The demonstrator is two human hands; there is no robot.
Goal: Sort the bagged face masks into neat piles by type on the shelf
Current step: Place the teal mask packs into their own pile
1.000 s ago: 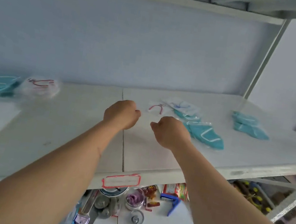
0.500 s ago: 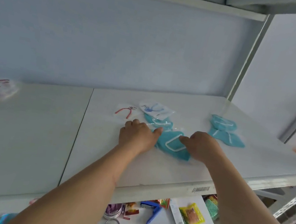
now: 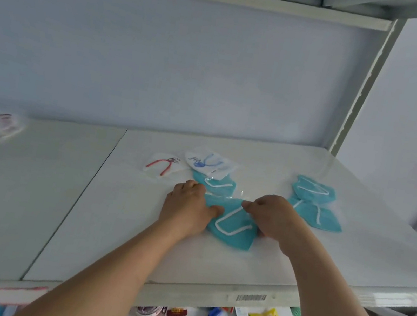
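A teal bagged mask [image 3: 232, 225] is gripped on the shelf [image 3: 112, 238], between curled fingers of left hand [image 3: 188, 206] and right hand [image 3: 273, 217]. Beyond the fingertips, a second teal mask [image 3: 215, 183] is seen; two more [image 3: 315, 202] lie right.

No legible text anywhere; only a barcode sticker [image 3: 251, 298], digits unreadable, on the shelf [image 3: 180, 294] front edge.
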